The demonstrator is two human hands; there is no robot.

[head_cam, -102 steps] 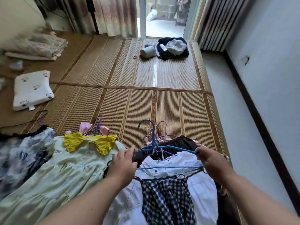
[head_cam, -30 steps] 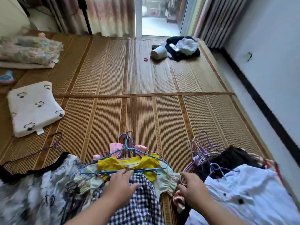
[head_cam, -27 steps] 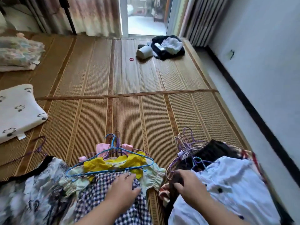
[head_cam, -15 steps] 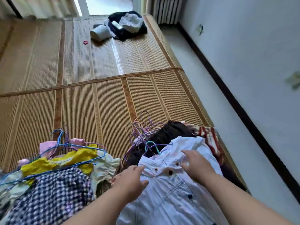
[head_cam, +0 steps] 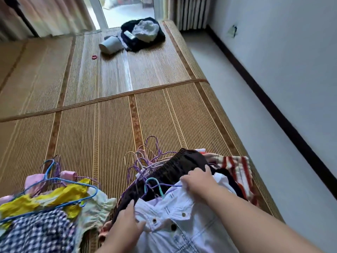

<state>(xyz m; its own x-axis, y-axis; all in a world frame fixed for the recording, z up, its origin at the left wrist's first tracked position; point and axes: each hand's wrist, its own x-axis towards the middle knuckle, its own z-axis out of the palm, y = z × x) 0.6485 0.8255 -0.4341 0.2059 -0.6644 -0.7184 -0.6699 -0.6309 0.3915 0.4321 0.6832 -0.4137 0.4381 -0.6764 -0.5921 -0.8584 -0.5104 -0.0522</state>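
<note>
nearest us, the white shirt [head_cam: 182,225] lies atop a heap of clothes on the woven mat [head_cam: 109,134], right of a checked garment [head_cam: 36,232]. our left hand [head_cam: 125,227] seems to pinch the shirt's near edge. our right hand [head_cam: 197,181] curls over its far shoulder, beside purple hangers [head_cam: 144,161]. beyond, the mat runs to a dark bundle [head_cam: 144,33] by the curtains [head_cam: 54,15].

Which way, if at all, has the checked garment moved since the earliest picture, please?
Yes. The checked garment lay on the white shirt then; now it lies to the shirt's left, on the yellow-collared dress.
</note>
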